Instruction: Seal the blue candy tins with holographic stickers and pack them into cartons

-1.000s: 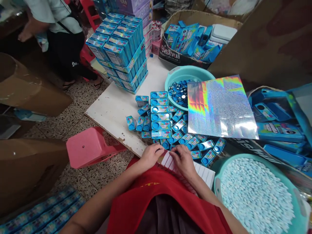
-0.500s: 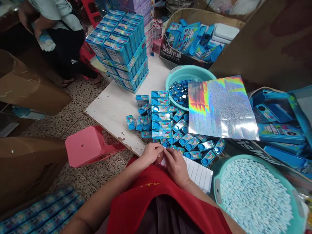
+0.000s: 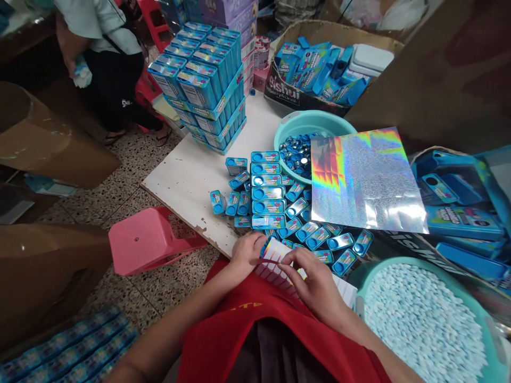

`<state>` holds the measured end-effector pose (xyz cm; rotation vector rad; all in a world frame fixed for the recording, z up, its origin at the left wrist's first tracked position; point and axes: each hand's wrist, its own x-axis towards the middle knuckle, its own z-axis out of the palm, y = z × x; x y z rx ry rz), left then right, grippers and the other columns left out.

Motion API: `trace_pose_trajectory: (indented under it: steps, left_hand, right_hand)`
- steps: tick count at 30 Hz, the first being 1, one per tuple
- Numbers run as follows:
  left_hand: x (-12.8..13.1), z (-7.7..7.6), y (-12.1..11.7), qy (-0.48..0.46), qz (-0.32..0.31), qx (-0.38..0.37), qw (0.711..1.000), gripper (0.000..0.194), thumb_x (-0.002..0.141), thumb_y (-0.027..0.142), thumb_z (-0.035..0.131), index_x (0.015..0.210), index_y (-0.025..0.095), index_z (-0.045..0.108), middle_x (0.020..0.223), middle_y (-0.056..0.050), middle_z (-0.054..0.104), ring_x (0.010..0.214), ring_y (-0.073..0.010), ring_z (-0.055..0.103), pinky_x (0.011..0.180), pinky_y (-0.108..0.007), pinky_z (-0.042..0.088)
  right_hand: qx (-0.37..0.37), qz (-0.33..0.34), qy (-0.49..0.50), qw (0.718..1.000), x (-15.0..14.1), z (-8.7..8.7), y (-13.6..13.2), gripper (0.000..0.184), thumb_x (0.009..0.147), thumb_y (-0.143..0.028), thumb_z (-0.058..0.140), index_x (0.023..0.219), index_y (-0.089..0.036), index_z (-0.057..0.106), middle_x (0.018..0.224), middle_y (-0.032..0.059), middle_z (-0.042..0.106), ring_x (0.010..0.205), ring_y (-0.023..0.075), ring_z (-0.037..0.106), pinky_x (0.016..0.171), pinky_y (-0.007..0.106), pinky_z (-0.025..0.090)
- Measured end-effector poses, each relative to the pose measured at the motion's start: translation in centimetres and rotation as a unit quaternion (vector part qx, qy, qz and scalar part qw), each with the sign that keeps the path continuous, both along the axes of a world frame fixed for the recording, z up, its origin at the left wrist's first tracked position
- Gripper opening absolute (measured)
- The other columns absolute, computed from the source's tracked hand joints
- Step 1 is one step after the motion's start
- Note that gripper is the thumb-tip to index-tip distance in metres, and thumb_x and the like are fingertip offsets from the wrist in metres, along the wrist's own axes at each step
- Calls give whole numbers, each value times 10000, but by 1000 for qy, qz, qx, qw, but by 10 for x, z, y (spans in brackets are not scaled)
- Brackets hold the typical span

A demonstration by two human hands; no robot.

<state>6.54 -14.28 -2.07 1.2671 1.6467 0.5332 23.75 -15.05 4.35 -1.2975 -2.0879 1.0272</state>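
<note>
My right hand [image 3: 315,279] has drawn away from my left hand [image 3: 244,256]. Right fingers pinch a thin strip [image 3: 268,261], spanning between both hands over the white sheet [image 3: 345,290]; I cannot tell the left's grip. Uneven pulling could tear the strip.

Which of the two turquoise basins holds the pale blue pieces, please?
The nearer basin, at the lower right; the farther basin holds dark blue and silver pieces.

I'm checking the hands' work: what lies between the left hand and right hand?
In the head view, a thin dark reddish strip runs between the left hand and right hand, across a white lined sheet.
</note>
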Motion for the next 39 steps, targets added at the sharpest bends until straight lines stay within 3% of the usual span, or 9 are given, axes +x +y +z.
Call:
trace_pose_trajectory:
  steps: [3, 6, 8, 13, 19, 22, 28, 32, 39]
  left_hand:
    - [-8, 24, -12, -196, 12, -7, 981, 423, 883, 480, 399, 1063, 172, 626, 1003, -80, 662, 861, -173, 596, 751, -275, 457]
    - [-12, 44, -16, -276, -30, -59, 959, 377, 824, 466, 537, 1017, 154, 626, 862, -60, 669, 726, -140, 596, 647, -240, 459]
    - [-14, 51, -12, -251, -23, -78, 965, 328, 833, 435, 520, 914, 142, 643, 735, -35, 645, 628, -117, 572, 554, -214, 431]
    - [-29, 55, 9, -192, 2, -66, 979, 374, 832, 440, 458, 968, 146, 647, 720, -24, 642, 577, -108, 545, 472, -196, 384]
    - [-46, 65, 44, 9, -16, 12, 1000, 419, 777, 509, 509, 545, 164, 561, 501, 28, 500, 512, -98, 427, 498, -226, 296]
    - [-52, 60, 63, 55, -11, 35, 998, 447, 762, 532, 516, 499, 172, 484, 472, 41, 440, 517, -100, 408, 494, -233, 256]
    - [-54, 36, 73, -37, -40, 14, 998, 408, 831, 489, 405, 598, 180, 531, 482, 45, 461, 511, -109, 448, 526, -237, 317]
    - [-51, 27, 68, -121, -5, 9, 993, 391, 829, 485, 415, 600, 178, 498, 473, 50, 423, 475, -87, 391, 498, -229, 294]
    - [-57, 14, 74, -337, 26, -151, 929, 460, 678, 612, 600, 620, 170, 486, 457, 61, 373, 400, -42, 288, 398, -198, 162]
  right_hand:
    - [-58, -27, 35, 997, 3, 15, 13, 174, 893, -317, 529, 763, -209, 569, 706, 3, 597, 639, 143, 539, 588, 250, 416]
    - [-80, -47, 50, 994, -1, 17, 24, 202, 876, -359, 536, 755, -206, 587, 688, 1, 602, 606, 139, 532, 561, 244, 413]
    - [-87, -64, 47, 993, -7, 16, 29, 228, 865, -384, 535, 737, -203, 587, 662, -1, 595, 579, 135, 517, 540, 241, 403]
    - [-80, -81, 33, 993, -25, 17, 44, 240, 847, -398, 536, 725, -198, 586, 644, -4, 588, 549, 125, 480, 524, 240, 372]
    - [-60, -114, 16, 992, -45, 11, 72, 224, 825, -384, 534, 714, -199, 591, 665, 13, 617, 563, 137, 509, 526, 242, 368]
    - [-39, -139, -13, 989, -53, 6, 83, 192, 811, -350, 526, 709, -201, 592, 707, 30, 639, 621, 162, 548, 544, 251, 380]
    - [-10, -163, -102, 981, -57, -2, 94, 131, 790, -278, 515, 693, -210, 571, 720, 30, 637, 667, 188, 554, 588, 278, 362]
    - [-5, -172, -71, 983, -57, -9, 92, 93, 792, -277, 503, 774, -204, 557, 742, 33, 631, 684, 189, 553, 629, 291, 381]
    - [-9, -275, 28, 961, -43, -24, 98, 403, 679, -380, 631, 1008, -171, 526, 891, 48, 548, 585, 132, 475, 587, 301, 425]
